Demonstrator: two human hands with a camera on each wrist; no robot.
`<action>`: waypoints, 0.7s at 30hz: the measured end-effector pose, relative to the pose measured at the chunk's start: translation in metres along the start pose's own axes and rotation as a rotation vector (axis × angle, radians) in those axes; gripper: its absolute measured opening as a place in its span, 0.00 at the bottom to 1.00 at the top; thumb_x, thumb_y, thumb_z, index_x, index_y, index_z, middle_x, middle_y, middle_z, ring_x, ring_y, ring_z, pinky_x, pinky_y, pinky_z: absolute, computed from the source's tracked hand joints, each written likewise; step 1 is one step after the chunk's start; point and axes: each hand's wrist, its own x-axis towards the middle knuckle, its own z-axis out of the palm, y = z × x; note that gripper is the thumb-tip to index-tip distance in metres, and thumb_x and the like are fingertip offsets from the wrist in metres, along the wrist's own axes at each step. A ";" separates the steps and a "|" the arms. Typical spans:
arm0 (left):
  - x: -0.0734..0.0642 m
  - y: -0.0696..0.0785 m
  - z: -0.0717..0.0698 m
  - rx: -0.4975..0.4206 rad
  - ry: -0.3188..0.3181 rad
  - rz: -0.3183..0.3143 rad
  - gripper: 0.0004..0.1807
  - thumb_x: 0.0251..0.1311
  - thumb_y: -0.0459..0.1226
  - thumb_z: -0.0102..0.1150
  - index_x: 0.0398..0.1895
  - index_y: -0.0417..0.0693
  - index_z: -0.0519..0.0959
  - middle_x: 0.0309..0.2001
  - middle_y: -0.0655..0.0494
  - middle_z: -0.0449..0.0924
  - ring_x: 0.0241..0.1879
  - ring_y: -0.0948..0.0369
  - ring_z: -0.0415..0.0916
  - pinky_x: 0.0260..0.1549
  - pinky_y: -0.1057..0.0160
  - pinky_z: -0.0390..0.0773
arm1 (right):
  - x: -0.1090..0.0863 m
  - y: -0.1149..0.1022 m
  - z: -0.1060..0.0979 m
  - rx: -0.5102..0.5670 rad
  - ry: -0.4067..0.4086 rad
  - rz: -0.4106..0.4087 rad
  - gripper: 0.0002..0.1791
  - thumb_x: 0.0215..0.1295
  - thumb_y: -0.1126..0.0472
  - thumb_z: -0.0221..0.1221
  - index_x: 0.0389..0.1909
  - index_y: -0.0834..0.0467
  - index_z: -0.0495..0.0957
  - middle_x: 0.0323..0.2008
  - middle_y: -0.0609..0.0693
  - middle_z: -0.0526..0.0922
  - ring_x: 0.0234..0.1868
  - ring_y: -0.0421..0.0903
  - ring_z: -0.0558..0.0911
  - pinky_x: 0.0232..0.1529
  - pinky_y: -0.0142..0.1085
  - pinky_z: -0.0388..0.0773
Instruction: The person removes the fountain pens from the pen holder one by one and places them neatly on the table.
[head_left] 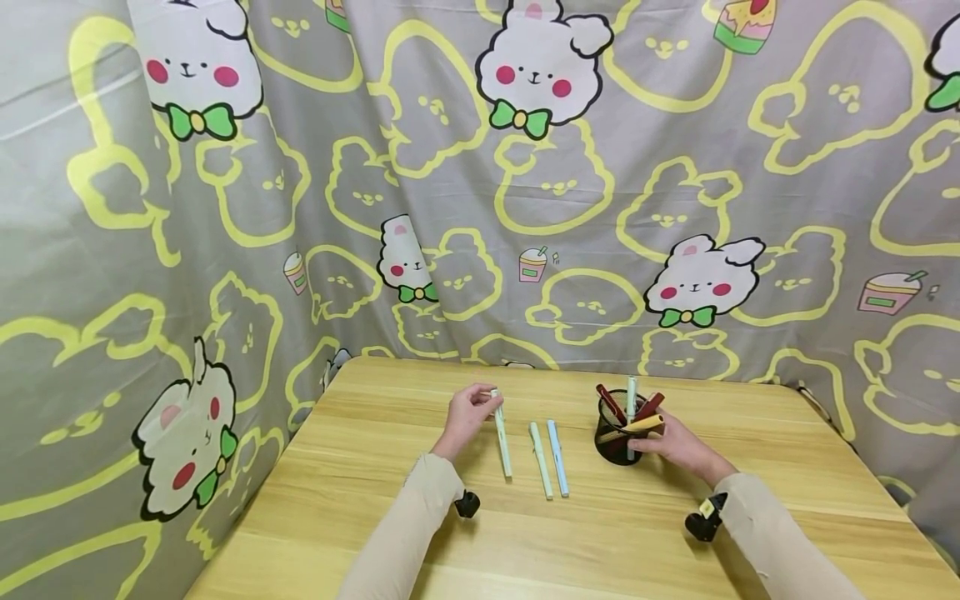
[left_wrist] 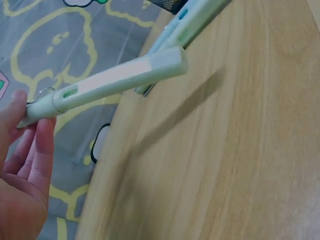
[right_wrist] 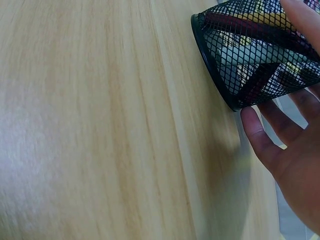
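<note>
My left hand [head_left: 467, 417] pinches a pale green pen [head_left: 503, 442] near its clip end between thumb and fingertips. In the left wrist view that pen [left_wrist: 115, 77] slants above the table, casting a shadow on the wood. To its right lie another light green pen [head_left: 542, 465] and a light blue pen [head_left: 558, 462], side by side. My right hand [head_left: 682, 446] holds the black mesh pen holder [head_left: 609, 443], thumb on one side and fingers on the other. Dark red pens [head_left: 611, 402], a yellow pen [head_left: 643, 424] and a pale pen [head_left: 632, 392] stand tilted in the holder.
The wooden table [head_left: 600, 533] reaches back to a grey curtain [head_left: 450, 150] printed with cartoon bears, which also hangs along the left side. Small black wrist devices sit under both sleeves, such as the left device [head_left: 467, 504].
</note>
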 end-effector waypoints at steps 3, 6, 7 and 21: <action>-0.001 -0.002 0.001 0.012 -0.001 -0.016 0.16 0.59 0.30 0.62 0.49 0.31 0.77 0.35 0.43 0.81 0.30 0.61 0.79 0.40 0.46 0.79 | 0.000 0.002 0.000 0.004 0.007 0.001 0.48 0.57 0.55 0.67 0.70 0.69 0.49 0.66 0.72 0.54 0.64 0.73 0.56 0.60 0.63 0.57; 0.000 -0.007 0.002 0.033 0.005 -0.036 0.17 0.58 0.28 0.62 0.49 0.29 0.76 0.35 0.43 0.81 0.29 0.63 0.78 0.41 0.45 0.78 | 0.000 0.003 0.000 0.014 0.004 0.004 0.48 0.58 0.55 0.66 0.70 0.69 0.49 0.66 0.71 0.57 0.64 0.72 0.57 0.60 0.62 0.57; 0.000 -0.008 0.002 0.040 0.002 -0.040 0.17 0.58 0.28 0.62 0.50 0.28 0.75 0.35 0.42 0.81 0.29 0.63 0.78 0.41 0.45 0.78 | 0.000 0.003 0.000 0.017 0.005 0.006 0.48 0.58 0.55 0.66 0.70 0.69 0.49 0.65 0.71 0.57 0.64 0.72 0.57 0.60 0.62 0.57; -0.004 -0.018 0.009 0.086 -0.062 -0.092 0.19 0.59 0.26 0.59 0.53 0.26 0.72 0.34 0.43 0.78 0.29 0.60 0.76 0.34 0.54 0.82 | -0.001 0.001 0.001 0.012 0.008 -0.019 0.47 0.57 0.55 0.67 0.69 0.70 0.51 0.65 0.72 0.58 0.64 0.71 0.58 0.60 0.62 0.57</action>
